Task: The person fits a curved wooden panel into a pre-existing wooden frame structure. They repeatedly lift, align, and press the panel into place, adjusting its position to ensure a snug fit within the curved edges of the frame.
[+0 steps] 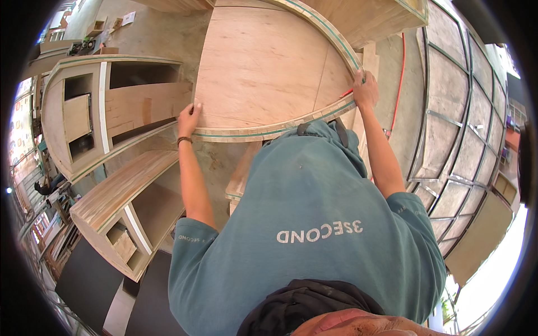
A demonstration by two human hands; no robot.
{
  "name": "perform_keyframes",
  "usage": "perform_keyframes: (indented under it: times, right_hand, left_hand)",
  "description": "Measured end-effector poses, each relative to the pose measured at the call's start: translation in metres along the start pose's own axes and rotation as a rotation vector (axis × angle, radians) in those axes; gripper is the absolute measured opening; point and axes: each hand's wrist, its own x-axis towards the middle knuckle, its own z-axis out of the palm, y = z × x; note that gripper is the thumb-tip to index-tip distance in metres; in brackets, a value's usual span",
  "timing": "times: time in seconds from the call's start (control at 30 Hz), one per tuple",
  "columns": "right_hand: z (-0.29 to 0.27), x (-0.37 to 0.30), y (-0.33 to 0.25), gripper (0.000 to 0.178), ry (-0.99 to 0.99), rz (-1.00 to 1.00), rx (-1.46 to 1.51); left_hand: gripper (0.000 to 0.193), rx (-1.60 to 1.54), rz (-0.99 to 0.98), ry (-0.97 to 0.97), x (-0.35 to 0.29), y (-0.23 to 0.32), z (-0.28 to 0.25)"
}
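A large plywood panel (pixel 263 61) with a curved, built-up wooden rim (pixel 291 127) spans the space in front of my body. A green line runs along the rim. My left hand (pixel 189 119) grips the panel's near left corner, thumb on top and the other fingers partly hidden; a dark band circles that wrist. At the right bend of the rim, my right hand (pixel 365 91) is closed over the edge, its fingertips partly hidden. Just left of it, against the rim's inner side, shows a small slim red object (pixel 346 93), too small to name surely.
Two unfinished wooden cabinets with open compartments stand at left, one farther (pixel 151 103) and one nearer (pixel 126 201). Another wooden piece (pixel 370 22) is beyond the panel. A red hose or cable (pixel 400 84) lies on the floor at right, beside a metal-framed grid (pixel 454 117). Dark boards (pixel 92 285) are lower left.
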Motion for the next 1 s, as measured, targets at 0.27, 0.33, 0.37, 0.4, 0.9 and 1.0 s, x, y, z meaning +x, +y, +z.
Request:
perform_keyframes:
  times: [0.27,0.33,0.37,0.4,0.9,1.0]
  right_hand:
    - [-0.002,-0.002,-0.006,0.054,0.025,0.008,0.025]
    - [-0.003,-0.001,-0.006,0.053,0.009,0.002,-0.003]
    - [-0.002,-0.001,-0.007,0.053,0.002,-0.002,-0.017]
    - [-0.002,-0.002,-0.008,0.052,0.015,0.002,-0.014]
    - [0.005,-0.008,-0.016,0.049,0.160,-0.040,-0.248]
    - [0.003,-0.005,-0.014,0.049,0.126,-0.017,-0.263]
  left_hand:
    - [0.057,0.081,0.010,0.001,0.016,0.022,-0.004]
    - [0.057,0.088,0.033,0.014,0.015,0.022,-0.004]
    - [0.057,0.092,0.045,0.021,0.015,0.023,-0.005]
    - [0.057,0.079,0.030,0.010,0.013,0.023,-0.004]
    - [0.054,0.084,-0.033,-0.031,0.000,0.021,-0.009]
    - [0.054,0.120,-0.036,0.003,-0.001,0.028,-0.006]
